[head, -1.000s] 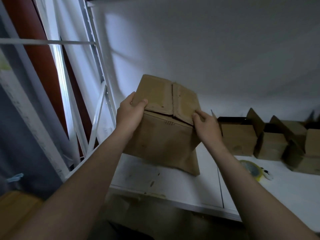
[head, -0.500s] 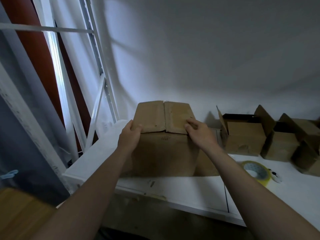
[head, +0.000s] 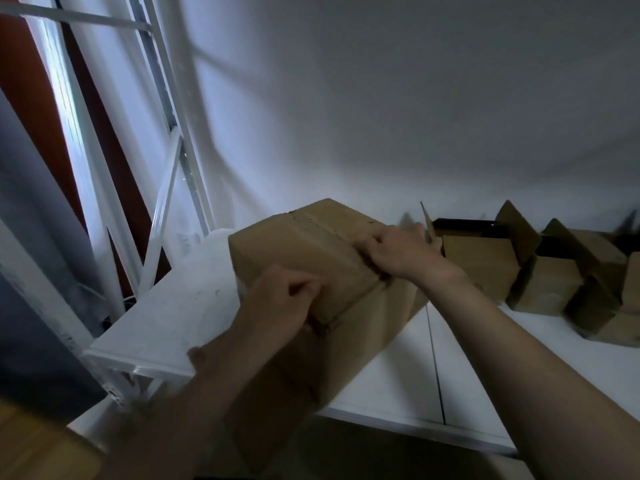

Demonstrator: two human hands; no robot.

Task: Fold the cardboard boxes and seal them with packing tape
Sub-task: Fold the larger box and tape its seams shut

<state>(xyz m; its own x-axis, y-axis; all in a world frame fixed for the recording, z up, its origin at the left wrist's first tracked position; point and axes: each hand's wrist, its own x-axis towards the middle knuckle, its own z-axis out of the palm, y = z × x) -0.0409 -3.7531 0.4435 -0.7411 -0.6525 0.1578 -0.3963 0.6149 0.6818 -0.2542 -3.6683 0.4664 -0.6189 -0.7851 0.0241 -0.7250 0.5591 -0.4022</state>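
Observation:
A brown cardboard box [head: 304, 247] with its top flaps folded shut sits turned at an angle on the white table [head: 173, 320], its near corner hanging over the front edge. My left hand [head: 280, 299] grips the box's near top edge with curled fingers. My right hand [head: 391, 251] grips the top edge on the right side, fingers curled over the flaps. The packing tape is hidden from view.
Several open cardboard boxes [head: 485, 258] stand along the white wall at the back right. A white metal frame [head: 162, 209] rises left of the table. A seam [head: 434, 362] splits the tabletop to the right of the box.
The box came down from the air onto the table, then turned so a corner points toward me. Both hands shifted along its top edges. The tape roll went out of sight.

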